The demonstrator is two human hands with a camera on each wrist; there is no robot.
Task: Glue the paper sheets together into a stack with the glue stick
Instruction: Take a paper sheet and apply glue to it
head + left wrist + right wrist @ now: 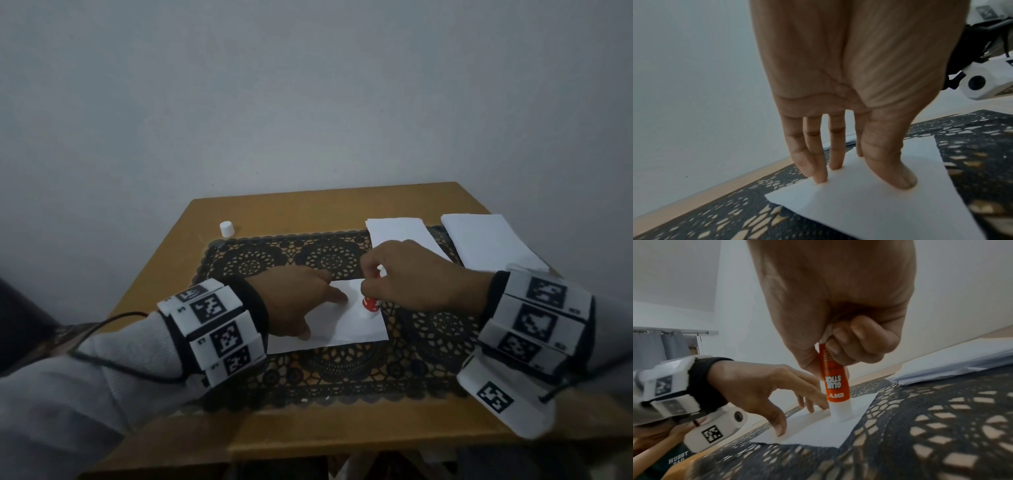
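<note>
The right grip (840, 344) pinches the glue stick (836, 386), tip down on the sheet (342, 329) mid-desk; the left grip (294, 301), spread, pins it; stroke lightly towards the edges, away from those fingertips.

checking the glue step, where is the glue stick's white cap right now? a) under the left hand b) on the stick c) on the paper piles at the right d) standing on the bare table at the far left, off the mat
d: the white cap stands alone on the wooden table beyond the mat's far left corner, while the right hand presses the uncapped glue stick onto the sheet.
</note>
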